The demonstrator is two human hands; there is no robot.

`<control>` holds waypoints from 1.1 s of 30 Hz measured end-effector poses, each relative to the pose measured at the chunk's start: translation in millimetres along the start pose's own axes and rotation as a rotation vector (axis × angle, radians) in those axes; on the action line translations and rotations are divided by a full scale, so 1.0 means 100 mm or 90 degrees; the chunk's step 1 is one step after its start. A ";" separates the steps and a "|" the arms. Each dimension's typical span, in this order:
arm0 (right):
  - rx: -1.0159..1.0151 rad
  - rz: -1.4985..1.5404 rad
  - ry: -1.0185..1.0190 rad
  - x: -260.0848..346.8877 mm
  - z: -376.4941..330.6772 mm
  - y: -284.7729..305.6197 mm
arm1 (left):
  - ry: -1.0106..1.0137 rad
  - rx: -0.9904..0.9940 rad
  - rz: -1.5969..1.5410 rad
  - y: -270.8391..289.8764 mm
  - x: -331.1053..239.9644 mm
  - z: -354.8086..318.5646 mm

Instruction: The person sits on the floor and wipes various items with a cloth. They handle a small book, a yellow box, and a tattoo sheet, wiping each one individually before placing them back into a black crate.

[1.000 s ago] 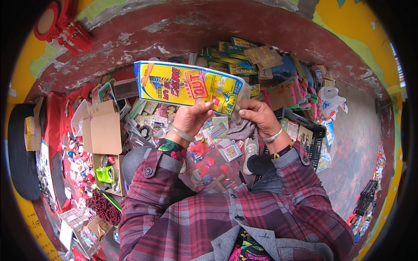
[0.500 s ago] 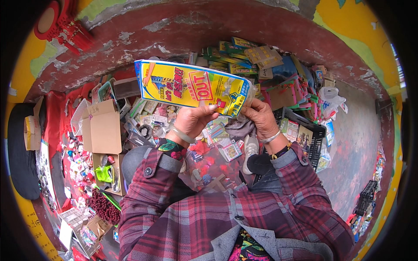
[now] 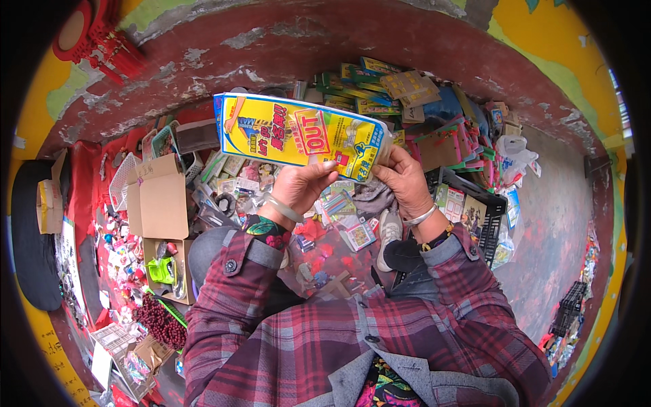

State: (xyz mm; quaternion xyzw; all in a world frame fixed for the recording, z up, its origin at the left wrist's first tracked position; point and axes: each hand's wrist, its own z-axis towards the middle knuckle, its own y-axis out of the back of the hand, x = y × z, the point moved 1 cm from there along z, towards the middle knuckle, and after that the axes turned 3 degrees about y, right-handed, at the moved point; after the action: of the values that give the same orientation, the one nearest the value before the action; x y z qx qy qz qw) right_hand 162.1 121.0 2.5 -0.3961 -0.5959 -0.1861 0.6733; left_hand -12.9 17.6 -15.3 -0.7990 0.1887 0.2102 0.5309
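- Yellow printed packet (image 3: 302,139), long and flat with a blue end, is held up level in front of the person, above the heap of small goods on the ground.
- Left hand (image 3: 305,186) grips its lower edge near the middle, fingers curled up over the front.
- Right hand (image 3: 405,182) pinches the packet's right end, thumb against it.
- Open cardboard box (image 3: 159,203) stands to the left, beside a string of dark red beads (image 3: 159,324).
- Black crate (image 3: 485,214) lies to the right.
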 end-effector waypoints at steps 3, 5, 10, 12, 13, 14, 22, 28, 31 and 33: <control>0.042 -0.021 -0.012 -0.03 0.00 0.07 | 0.004 0.001 -0.005 0.01 0.01 0.02; 0.039 -0.034 -0.013 -0.05 0.00 0.09 | 0.015 -0.008 -0.007 0.02 0.02 0.02; 0.008 -0.037 0.035 -0.14 -0.01 0.10 | 0.038 0.006 0.025 -0.06 0.02 -0.01; 0.000 -0.050 0.056 -0.16 -0.03 0.10 | 0.037 0.001 0.029 -0.07 0.02 -0.01; 0.005 -0.058 0.061 -0.16 -0.03 0.09 | 0.035 -0.005 0.023 -0.06 0.03 0.00; 0.012 -0.066 0.067 -0.15 -0.02 0.09 | 0.032 -0.013 0.017 -0.06 0.04 0.00; 0.046 -0.103 0.023 -0.03 -0.01 0.07 | 0.023 0.002 -0.001 -0.07 0.02 -0.01; 0.001 -0.128 0.066 -0.14 -0.01 0.12 | 0.037 0.030 0.016 -0.16 0.01 -0.03; -0.012 -0.115 0.093 -0.17 -0.03 0.11 | 0.036 0.038 0.022 -0.19 0.01 -0.04; -0.022 -0.074 0.089 -0.16 -0.03 0.07 | 0.046 0.040 0.023 -0.20 0.01 -0.05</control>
State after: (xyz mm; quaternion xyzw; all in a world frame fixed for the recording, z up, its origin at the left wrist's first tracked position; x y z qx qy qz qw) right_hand 165.5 119.0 -14.5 -0.3584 -0.5661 -0.2620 0.6946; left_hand -0.9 20.4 1.6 -0.7857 0.2284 0.1846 0.5445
